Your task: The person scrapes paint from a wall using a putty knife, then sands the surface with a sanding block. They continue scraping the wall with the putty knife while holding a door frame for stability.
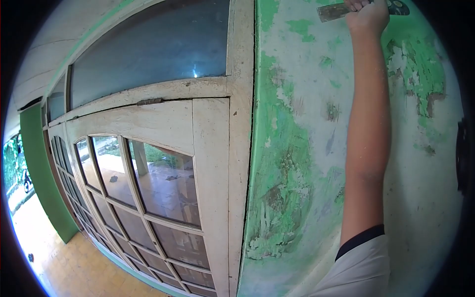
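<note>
My right hand [371, 17] is raised high at the top right, its fingers closed around a paint scraper [332, 12]. The worn metal blade points left, and the dark riveted handle sticks out to the right of the hand. Behind them is a wall [316, 64] with patchy green paint, with bare whitish areas and flaking spots. The blade overlaps a pale patch of this wall. My bare forearm runs straight up from a light sleeve [361, 265] with a dark cuff. My left hand is out of view.
Left of the wall stands a worn white door frame [240, 148] with a paned door [210, 128] and a dark glass transom [153, 49] above. Further left are a green pillar [42, 168] and a tiled floor [94, 267]. A dark object [462, 156] shows at the right edge.
</note>
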`<move>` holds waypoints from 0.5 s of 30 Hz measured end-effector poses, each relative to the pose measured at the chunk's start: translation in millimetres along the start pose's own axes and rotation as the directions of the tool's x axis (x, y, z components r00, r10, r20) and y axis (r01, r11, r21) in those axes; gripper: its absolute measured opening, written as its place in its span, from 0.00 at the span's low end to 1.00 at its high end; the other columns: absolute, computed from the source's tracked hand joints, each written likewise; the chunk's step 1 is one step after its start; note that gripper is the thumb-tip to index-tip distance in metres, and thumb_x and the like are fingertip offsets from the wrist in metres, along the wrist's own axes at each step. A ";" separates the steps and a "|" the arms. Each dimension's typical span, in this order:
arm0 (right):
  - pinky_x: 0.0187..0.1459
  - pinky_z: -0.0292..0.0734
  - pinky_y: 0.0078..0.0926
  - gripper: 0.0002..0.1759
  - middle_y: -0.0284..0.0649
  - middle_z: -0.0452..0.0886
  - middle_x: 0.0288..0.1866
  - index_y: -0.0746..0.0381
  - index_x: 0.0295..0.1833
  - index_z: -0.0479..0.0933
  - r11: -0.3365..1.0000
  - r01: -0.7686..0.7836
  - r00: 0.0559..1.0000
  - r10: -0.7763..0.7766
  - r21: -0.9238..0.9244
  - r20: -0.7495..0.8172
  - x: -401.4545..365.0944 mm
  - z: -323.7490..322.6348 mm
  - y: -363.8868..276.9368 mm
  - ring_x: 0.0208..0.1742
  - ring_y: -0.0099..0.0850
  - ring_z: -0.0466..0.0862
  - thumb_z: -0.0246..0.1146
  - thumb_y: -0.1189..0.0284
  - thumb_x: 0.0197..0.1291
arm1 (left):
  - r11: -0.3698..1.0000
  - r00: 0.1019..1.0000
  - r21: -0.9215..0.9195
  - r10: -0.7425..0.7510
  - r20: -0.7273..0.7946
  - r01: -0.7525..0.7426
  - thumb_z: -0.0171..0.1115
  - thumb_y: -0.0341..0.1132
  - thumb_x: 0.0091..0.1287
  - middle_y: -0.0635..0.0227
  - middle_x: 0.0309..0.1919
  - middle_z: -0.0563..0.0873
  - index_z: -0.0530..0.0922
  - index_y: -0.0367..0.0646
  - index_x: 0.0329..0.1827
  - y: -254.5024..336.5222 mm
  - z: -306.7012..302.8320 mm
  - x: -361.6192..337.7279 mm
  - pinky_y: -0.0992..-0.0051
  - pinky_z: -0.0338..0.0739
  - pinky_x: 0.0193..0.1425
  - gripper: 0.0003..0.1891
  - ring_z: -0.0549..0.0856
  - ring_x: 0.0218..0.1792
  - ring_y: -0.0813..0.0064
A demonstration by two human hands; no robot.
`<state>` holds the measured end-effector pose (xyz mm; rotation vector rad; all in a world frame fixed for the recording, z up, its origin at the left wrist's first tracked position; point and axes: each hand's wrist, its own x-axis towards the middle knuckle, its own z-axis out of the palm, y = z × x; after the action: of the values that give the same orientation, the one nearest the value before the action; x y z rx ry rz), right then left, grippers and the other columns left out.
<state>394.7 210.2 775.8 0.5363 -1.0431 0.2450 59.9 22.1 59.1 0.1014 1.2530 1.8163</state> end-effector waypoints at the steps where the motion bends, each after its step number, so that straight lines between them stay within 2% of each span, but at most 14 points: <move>1: 0.18 0.50 0.20 0.17 0.24 0.54 0.17 0.53 0.24 0.54 1.000 0.010 1.000 -0.010 0.024 -0.003 -2.4 -2.1 2.8 0.16 0.19 0.54 0.55 0.74 0.60 | 1.000 1.000 0.002 0.000 0.014 0.000 0.64 0.48 0.63 0.81 0.13 0.58 0.60 0.57 0.24 -1.6 0.3 1.9 0.81 0.46 0.10 0.20 0.56 0.09 0.86; 2: 0.19 0.51 0.20 0.17 0.24 0.54 0.18 0.53 0.24 0.55 0.993 -0.086 0.996 0.085 -0.084 -0.018 -6.1 -2.8 21.8 0.16 0.19 0.54 0.56 0.74 0.59 | 1.000 1.000 0.002 -0.001 0.016 0.001 0.64 0.48 0.63 0.81 0.13 0.58 0.60 0.57 0.24 -2.5 0.3 3.7 0.81 0.46 0.10 0.20 0.56 0.09 0.86; 3: 0.19 0.51 0.20 0.17 0.24 0.54 0.18 0.53 0.24 0.55 0.993 -0.085 0.996 0.084 -0.083 -0.018 -1.5 -6.1 24.5 0.16 0.19 0.54 0.56 0.74 0.59 | 1.000 1.000 0.000 -0.009 0.015 0.009 0.64 0.47 0.64 0.81 0.13 0.58 0.60 0.57 0.24 -2.8 -0.1 5.4 0.81 0.46 0.09 0.20 0.56 0.09 0.86; 5: 0.19 0.52 0.21 0.16 0.23 0.54 0.18 0.53 0.24 0.55 0.973 -0.085 0.992 0.102 -0.216 0.072 1.5 -5.0 22.0 0.16 0.19 0.54 0.56 0.74 0.59 | 1.000 1.000 -0.008 -0.015 0.014 0.015 0.63 0.46 0.64 0.81 0.12 0.58 0.60 0.57 0.23 -3.3 0.7 5.8 0.81 0.46 0.09 0.20 0.56 0.09 0.86; 7: 0.18 0.52 0.21 0.17 0.24 0.55 0.17 0.53 0.23 0.55 0.985 -0.071 0.993 0.084 -0.155 0.078 5.6 -2.3 7.7 0.15 0.19 0.54 0.55 0.74 0.59 | 1.000 1.000 -0.013 0.004 0.023 -0.004 0.63 0.45 0.64 0.80 0.12 0.58 0.60 0.57 0.23 -3.1 0.2 3.9 0.80 0.46 0.09 0.19 0.55 0.09 0.86; 9: 0.17 0.52 0.21 0.17 0.24 0.56 0.16 0.53 0.22 0.55 0.997 0.003 0.999 -0.006 0.079 0.033 2.5 1.9 -11.8 0.14 0.18 0.56 0.55 0.74 0.59 | 1.000 1.000 -0.018 0.001 0.030 -0.001 0.63 0.46 0.64 0.80 0.12 0.58 0.60 0.57 0.23 -3.9 -0.1 4.1 0.80 0.46 0.09 0.20 0.55 0.09 0.86; 11: 0.17 0.51 0.21 0.19 0.25 0.56 0.15 0.52 0.22 0.54 0.997 0.022 1.000 -0.023 0.079 0.007 1.7 -5.0 -0.8 0.14 0.19 0.55 0.55 0.74 0.59 | 1.000 0.999 -0.023 0.000 0.036 0.001 0.62 0.46 0.65 0.80 0.12 0.58 0.60 0.57 0.23 -4.9 -1.6 5.1 0.80 0.46 0.09 0.20 0.55 0.09 0.86; 13: 0.18 0.50 0.21 0.18 0.25 0.54 0.16 0.52 0.22 0.53 0.981 -0.145 0.989 0.145 -0.132 -0.009 -4.5 -3.2 19.1 0.15 0.19 0.53 0.54 0.73 0.60 | 1.000 1.000 -0.001 0.002 0.007 -0.002 0.62 0.46 0.64 0.80 0.11 0.57 0.59 0.57 0.22 -6.4 -4.9 8.2 0.80 0.46 0.09 0.20 0.55 0.08 0.85; 14: 0.18 0.50 0.21 0.18 0.24 0.53 0.16 0.52 0.22 0.54 0.958 -0.145 0.989 0.145 -0.248 -0.020 -4.6 0.9 17.1 0.15 0.19 0.52 0.54 0.73 0.60 | 1.000 1.000 -0.008 0.007 0.004 -0.007 0.62 0.46 0.64 0.80 0.11 0.57 0.59 0.57 0.22 -7.2 -5.9 9.6 0.80 0.46 0.09 0.20 0.55 0.08 0.85; 15: 0.18 0.50 0.21 0.18 0.24 0.53 0.16 0.52 0.22 0.54 0.959 -0.146 0.989 0.146 -0.243 -0.019 -2.9 3.2 11.4 0.15 0.19 0.52 0.54 0.73 0.60 | 1.000 1.000 -0.005 -0.018 -0.009 0.018 0.63 0.46 0.64 0.80 0.11 0.57 0.59 0.58 0.21 -8.1 -7.5 10.4 0.79 0.46 0.10 0.21 0.55 0.09 0.85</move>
<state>385.9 218.3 777.9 0.2372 -1.0958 0.2424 54.9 24.8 45.0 0.0786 1.2520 1.8066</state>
